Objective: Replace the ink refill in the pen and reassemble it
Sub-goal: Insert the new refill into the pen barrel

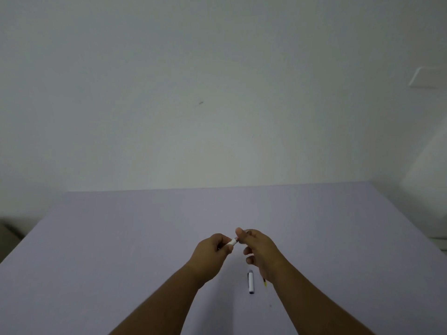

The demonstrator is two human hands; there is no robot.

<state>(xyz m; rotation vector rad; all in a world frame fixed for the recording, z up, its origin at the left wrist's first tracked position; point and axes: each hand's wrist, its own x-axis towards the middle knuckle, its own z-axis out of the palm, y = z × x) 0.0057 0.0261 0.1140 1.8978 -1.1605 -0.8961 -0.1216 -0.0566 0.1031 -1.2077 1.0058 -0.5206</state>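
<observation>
Fingers (238, 234) around white pen barrel (232, 242)

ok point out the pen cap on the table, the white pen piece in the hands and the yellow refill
pen cap (251, 282), head view, middle of its white body
white pen piece (233, 242), head view, exposed end between the hands
yellow refill (265, 283), head view, visible yellow tip

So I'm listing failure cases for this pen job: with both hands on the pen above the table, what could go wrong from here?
1. The white pen barrel is pinched only at the fingertips of the left hand and right hand; a small part could slip out and drop.
2. The pen cap lies loose on the table close to the right wrist, so a forearm move could roll it away.
3. A thin yellow-tipped piece, possibly a refill, is half hidden under that wrist and could get knocked.
</observation>
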